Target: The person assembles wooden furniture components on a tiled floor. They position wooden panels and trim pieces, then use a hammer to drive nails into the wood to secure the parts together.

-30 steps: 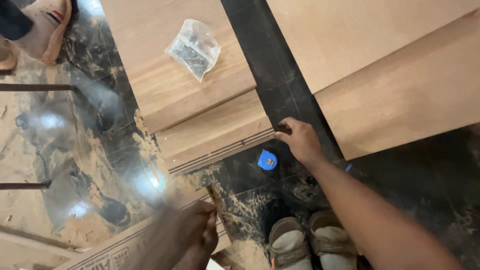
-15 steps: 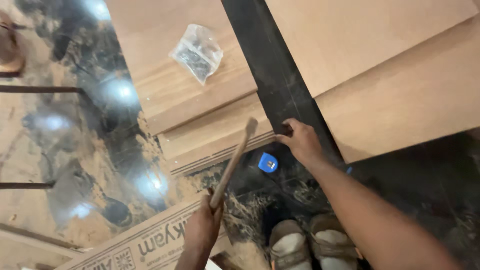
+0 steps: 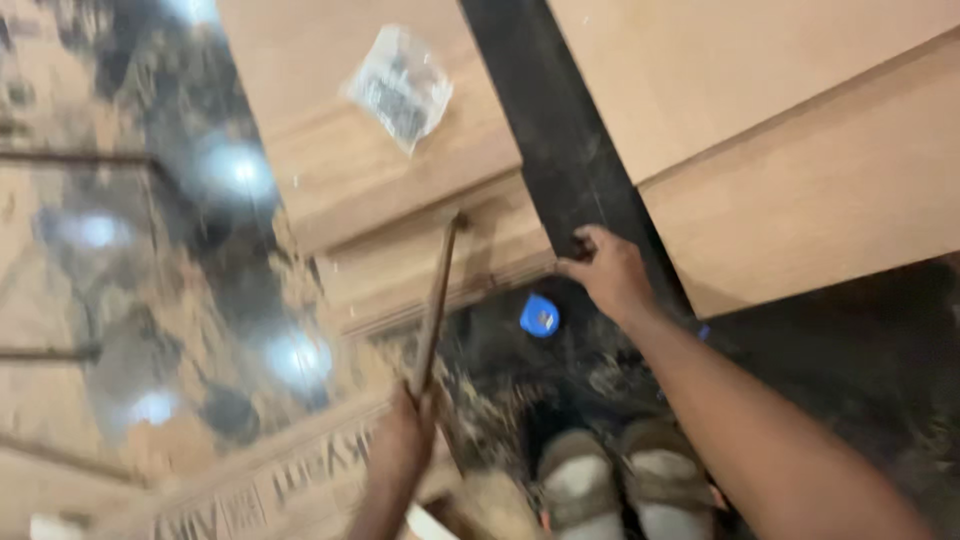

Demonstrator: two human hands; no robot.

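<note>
At the lower centre of the frame, your left hand (image 3: pixel 400 450) is gripping a slim wooden-handled tool (image 3: pixel 436 300), fingers wrapped tight round its shaft, its head hovering over the pale plywood board edge (image 3: pixel 420 270). Your right hand (image 3: pixel 608 275) is pinching something small and dark, too tiny to identify, against the matte black strip (image 3: pixel 560 150), apparently steadying it. A crinkled clear bag of hardware (image 3: pixel 398 88) is lying upper left; a blue round object (image 3: pixel 539 315) is sitting on the glossy marbled floor (image 3: pixel 180 300).

Clear plastic packet (image 3: pixel 398 87) on wood panel; printed cardboard box (image 3: pixel 250 490) bottom left.
</note>
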